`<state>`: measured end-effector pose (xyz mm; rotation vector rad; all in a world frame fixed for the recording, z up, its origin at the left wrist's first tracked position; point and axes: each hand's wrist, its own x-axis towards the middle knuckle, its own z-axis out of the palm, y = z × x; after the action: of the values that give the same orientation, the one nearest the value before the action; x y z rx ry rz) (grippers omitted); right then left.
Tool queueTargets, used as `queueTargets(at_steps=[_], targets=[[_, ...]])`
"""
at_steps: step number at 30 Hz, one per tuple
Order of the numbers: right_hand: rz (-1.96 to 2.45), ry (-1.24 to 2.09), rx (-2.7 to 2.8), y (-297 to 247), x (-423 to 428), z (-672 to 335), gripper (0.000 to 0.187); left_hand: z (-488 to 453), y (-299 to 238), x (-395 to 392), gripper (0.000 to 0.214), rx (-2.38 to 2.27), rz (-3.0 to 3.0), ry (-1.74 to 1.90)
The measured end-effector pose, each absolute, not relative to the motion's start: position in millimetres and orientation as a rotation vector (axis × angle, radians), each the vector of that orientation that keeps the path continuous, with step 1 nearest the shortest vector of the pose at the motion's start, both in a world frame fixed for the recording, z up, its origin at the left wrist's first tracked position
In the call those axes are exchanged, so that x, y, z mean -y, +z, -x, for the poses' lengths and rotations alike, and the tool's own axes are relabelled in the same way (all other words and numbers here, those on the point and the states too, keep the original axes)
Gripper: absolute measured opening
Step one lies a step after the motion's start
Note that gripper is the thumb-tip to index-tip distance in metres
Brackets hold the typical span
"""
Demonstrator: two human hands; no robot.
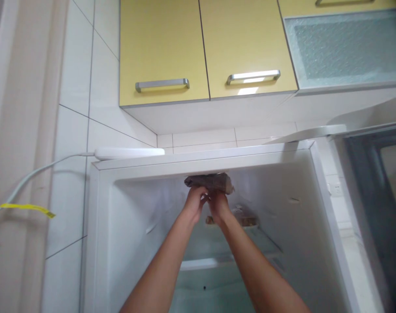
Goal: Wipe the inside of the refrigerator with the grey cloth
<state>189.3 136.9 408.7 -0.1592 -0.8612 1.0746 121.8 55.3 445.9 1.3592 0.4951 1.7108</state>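
Both my arms reach into an open refrigerator (129,243). A folded dark grey-brown cloth (209,181) is up against the top of its inner compartment. My left hand (194,201) grips the cloth's underside from the left, fingers curled. Close beside it, my right hand (219,203) is closed on the right part of the cloth. Most of the fingertips are hidden by the cloth and the hands themselves. Behind my right wrist, a pale fitting with brown patches (248,221) shows at the back wall.
A pale shelf edge (201,264) crosses below my hands. On top of the refrigerator lies a flat white device (129,153) with a cable (38,172) and a yellow tag (28,208). Yellow cupboards (165,48) hang above. The open refrigerator door (374,208) stands at right.
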Motion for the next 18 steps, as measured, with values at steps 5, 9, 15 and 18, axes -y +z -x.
queueTargets(at_steps=[5, 9, 15, 18], targets=[[-0.002, 1.087, 0.738, 433, -136, -211, 0.022, -80, 443, -28, 0.023, -0.682, -1.534, 1.804], [-0.16, 0.94, 0.625, 447, -122, -254, 0.031, -33, 420, 0, 0.036, -0.921, -1.695, 2.041], [-0.156, 0.836, 0.63, 471, -117, -268, 0.049, 1, 308, 1, 0.032, -1.654, -2.325, 1.675], [0.054, 0.827, 0.629, 481, -127, -243, 0.056, 1, 266, -14, 0.029, -1.782, -2.707, 1.558]])
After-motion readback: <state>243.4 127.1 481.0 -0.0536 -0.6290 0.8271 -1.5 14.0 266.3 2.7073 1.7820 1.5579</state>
